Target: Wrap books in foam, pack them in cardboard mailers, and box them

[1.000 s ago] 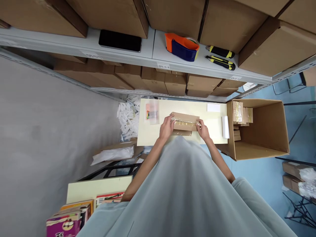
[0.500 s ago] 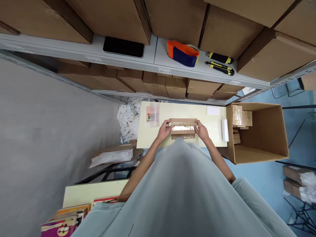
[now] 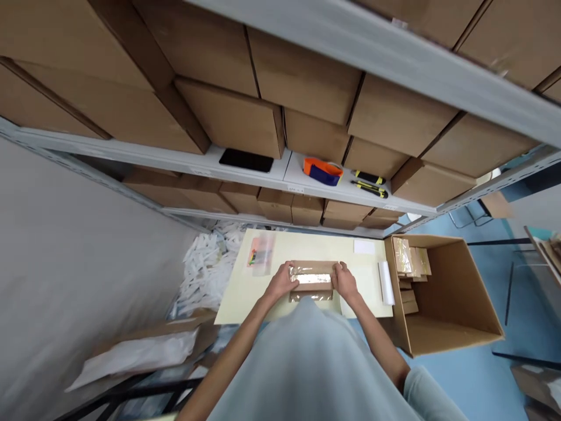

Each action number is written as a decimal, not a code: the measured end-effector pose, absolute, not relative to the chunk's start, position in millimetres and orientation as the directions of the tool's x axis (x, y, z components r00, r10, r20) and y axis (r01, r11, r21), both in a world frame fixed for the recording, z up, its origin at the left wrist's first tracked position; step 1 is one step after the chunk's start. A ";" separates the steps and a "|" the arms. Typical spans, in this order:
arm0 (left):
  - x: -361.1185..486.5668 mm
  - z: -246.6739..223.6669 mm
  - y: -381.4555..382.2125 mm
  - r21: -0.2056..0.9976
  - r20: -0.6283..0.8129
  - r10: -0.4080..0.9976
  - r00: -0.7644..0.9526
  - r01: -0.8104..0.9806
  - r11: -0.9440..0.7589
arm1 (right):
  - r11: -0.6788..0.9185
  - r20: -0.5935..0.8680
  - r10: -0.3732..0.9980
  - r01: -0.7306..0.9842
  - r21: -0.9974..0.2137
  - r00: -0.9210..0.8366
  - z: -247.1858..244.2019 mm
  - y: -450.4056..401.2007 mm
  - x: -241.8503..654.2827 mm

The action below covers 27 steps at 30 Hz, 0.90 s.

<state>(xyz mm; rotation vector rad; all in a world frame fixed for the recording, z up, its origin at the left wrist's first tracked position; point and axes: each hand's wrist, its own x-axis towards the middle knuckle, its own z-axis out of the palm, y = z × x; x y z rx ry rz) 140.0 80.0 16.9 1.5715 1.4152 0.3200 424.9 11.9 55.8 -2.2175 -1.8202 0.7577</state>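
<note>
Between my hands is a flat cardboard box (image 3: pixel 313 286) with shiny clear tape along its middle. My left hand (image 3: pixel 281 282) grips its left end, fingers at the far side and thumb on the near side. At the right end my right hand (image 3: pixel 344 280) holds it the same way. Closer to my body, a second taped cardboard piece (image 3: pixel 319 296) shows below the box, partly hidden by it. All of this is over a pale yellow table (image 3: pixel 239 292). Whether the box touches the tabletop I cannot tell.
A big open carton (image 3: pixel 451 345) with several small boxes stands right of the table. A white roll (image 3: pixel 386 283) and a white paper (image 3: pixel 364 247) lie nearby; a clear bag (image 3: pixel 263 254) is at left. The shelf ahead holds a phone (image 3: pixel 246 159), a tape dispenser (image 3: pixel 323 171) and cutters (image 3: pixel 369 188).
The head view has tilted up, so the table and shelf sit lower in the picture. Both hands keep hold of the box's ends.
</note>
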 end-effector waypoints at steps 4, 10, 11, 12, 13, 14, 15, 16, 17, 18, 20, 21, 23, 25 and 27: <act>159.0 45.6 113.9 0.742 -0.241 0.925 0.293 0.670 -0.019 | -0.037 -0.028 0.999 0.904 -0.425 0.028 88.6 61.4 424.4; 212.8 172.5 228.6 0.803 0.310 0.932 0.186 0.474 -0.362 | 0.243 0.333 0.934 0.917 -0.315 -0.132 214.0 206.8 421.1; 220.9 196.4 245.6 0.798 0.370 0.915 0.158 0.450 -0.401 | 0.248 0.344 0.928 0.924 -0.291 -0.141 234.1 229.9 417.7; 228.0 218.2 259.8 0.794 0.410 0.903 0.131 0.437 -0.423 | 0.238 0.330 0.933 0.934 -0.265 -0.144 251.0 250.6 413.5; 233.9 237.0 270.8 0.793 0.434 0.895 0.101 0.430 -0.433 | 0.211 0.291 0.947 0.948 -0.237 -0.138 264.4 268.3 408.7; 238.4 252.1 278.5 0.795 0.448 0.891 0.075 0.421 -0.436 | 0.171 0.235 0.965 0.963 -0.210 -0.120 274.0 282.9 403.6; 241.6 263.2 282.9 0.801 0.452 0.890 0.053 0.416 -0.431 | 0.129 0.176 0.980 0.974 -0.185 -0.097 280.1 294.2 398.6; 243.6 270.3 284.6 0.808 0.450 0.893 0.032 0.410 -0.422 | 0.091 0.121 0.990 0.982 -0.165 -0.072 283.2 302.7 393.9; 244.5 273.8 283.9 0.817 0.444 0.896 0.014 0.404 -0.411 | 0.060 0.078 0.996 0.987 -0.150 -0.049 284.2 308.6 389.8; 244.5 274.2 281.6 0.826 0.436 0.900 -0.002 0.397 -0.399 | 0.037 0.049 0.998 0.989 -0.142 -0.030 283.7 312.6 386.6; 242.6 268.2 273.7 0.843 0.418 0.908 -0.023 0.382 -0.379 | 0.009 0.024 1.000 0.991 -0.137 -0.006 281.6 317.0 383.0; 241.0 263.3 269.0 0.850 0.407 0.913 -0.025 0.376 -0.368 | -0.004 0.016 1.000 0.991 -0.135 0.006 280.8 318.1 382.6; 237.0 251.8 259.0 0.862 0.376 0.926 -0.018 0.374 -0.342 | -0.024 0.004 1.000 0.990 -0.138 0.025 280.3 318.6 384.1; 232.2 240.3 248.6 0.876 0.334 0.942 -0.011 0.371 -0.307 | -0.028 -0.006 1.000 0.990 -0.138 0.027 278.9 316.0 387.1; 226.8 229.0 237.4 0.901 0.288 0.957 -0.018 0.342 -0.265 | -0.016 0.016 1.000 0.984 -0.175 0.019 272.5 307.6 389.7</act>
